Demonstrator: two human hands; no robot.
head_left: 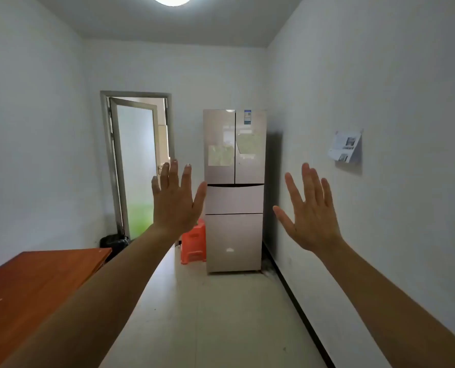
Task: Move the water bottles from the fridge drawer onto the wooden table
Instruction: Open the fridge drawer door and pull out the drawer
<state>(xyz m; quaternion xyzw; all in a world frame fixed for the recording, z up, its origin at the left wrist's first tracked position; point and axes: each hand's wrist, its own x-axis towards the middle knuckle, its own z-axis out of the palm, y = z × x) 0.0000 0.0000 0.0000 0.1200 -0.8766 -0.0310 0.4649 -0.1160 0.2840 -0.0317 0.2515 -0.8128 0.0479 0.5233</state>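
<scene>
A tall silver-pink fridge (pixel 234 192) stands at the far end of the room against the right wall. Its two upper doors and both lower drawers (pixel 233 200) are closed, so no water bottles are visible. The wooden table (pixel 35 282) fills the lower left, its top bare. My left hand (pixel 177 199) and my right hand (pixel 310 211) are raised in front of me with fingers spread, backs toward the camera, holding nothing. Both hands are far short of the fridge.
An orange plastic stool (pixel 193 245) sits left of the fridge. A glass door (pixel 136 166) stands ajar at the back left, with a black bin (pixel 114 244) below it. A paper holder (pixel 346 148) hangs on the right wall. Pale tiled floor (pixel 221 314) runs toward the fridge.
</scene>
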